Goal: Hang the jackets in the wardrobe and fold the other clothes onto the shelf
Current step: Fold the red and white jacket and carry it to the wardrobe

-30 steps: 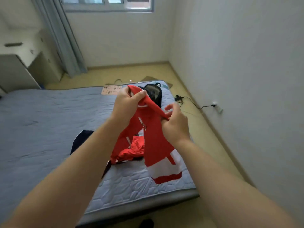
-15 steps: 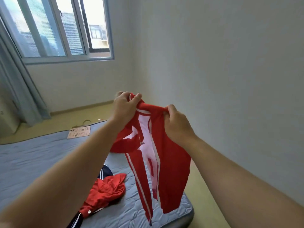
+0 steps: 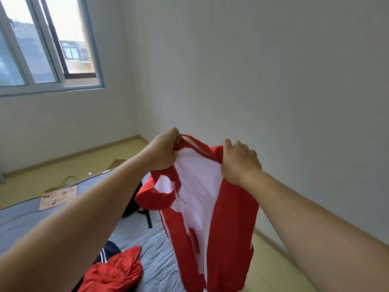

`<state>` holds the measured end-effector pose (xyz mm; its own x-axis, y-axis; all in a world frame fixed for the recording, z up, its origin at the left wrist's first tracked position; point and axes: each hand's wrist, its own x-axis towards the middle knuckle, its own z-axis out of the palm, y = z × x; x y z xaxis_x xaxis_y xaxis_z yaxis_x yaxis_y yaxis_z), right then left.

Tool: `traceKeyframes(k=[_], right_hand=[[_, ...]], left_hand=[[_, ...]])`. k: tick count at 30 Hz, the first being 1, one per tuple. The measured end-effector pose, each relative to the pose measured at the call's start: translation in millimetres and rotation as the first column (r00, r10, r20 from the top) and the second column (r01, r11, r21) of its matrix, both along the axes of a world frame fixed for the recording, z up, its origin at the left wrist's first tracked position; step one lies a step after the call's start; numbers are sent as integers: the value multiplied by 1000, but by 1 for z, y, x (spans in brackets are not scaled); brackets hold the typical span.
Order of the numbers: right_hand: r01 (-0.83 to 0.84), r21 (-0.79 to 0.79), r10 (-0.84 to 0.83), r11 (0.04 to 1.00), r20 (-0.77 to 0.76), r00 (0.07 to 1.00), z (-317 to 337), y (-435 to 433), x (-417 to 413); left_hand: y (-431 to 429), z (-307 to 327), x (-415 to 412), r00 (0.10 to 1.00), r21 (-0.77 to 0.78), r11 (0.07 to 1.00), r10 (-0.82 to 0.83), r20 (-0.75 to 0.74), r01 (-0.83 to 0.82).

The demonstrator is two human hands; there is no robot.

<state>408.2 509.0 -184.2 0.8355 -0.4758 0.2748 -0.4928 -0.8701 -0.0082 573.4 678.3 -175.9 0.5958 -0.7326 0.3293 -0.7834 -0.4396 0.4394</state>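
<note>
I am holding the jacket (image 3: 228, 218) up by its top edge, left hand (image 3: 163, 152) and right hand (image 3: 239, 163) each curling tightly round the cloth, a little apart. It is hanging in the air above the near right corner of the bed (image 3: 155, 241).

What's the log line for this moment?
red-and-white jacket: held up | left hand: grips its top | right hand: grips its top | on bed: red garment, black bag
</note>
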Motion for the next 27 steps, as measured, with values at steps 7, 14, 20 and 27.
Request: traceKeyframes(k=[7, 14, 20, 27], right_hand=[[263, 92, -264, 960, -1, 965, -6, -22, -19], [166, 638, -206, 752, -12, 978, -26, -13, -15], [-90, 718, -231, 691, 336, 913, -28, 14, 3], [-103, 631, 13, 769, 145, 989, -34, 26, 18]], left_hand=[[-32, -3, -7, 991, -68, 989, -130, 33, 132], [-61, 15, -22, 967, -137, 960, -230, 105, 243], [-69, 25, -36, 945, -186, 934, -321, -59, 305], [-61, 8, -33, 887, -301, 933, -301, -350, 198]])
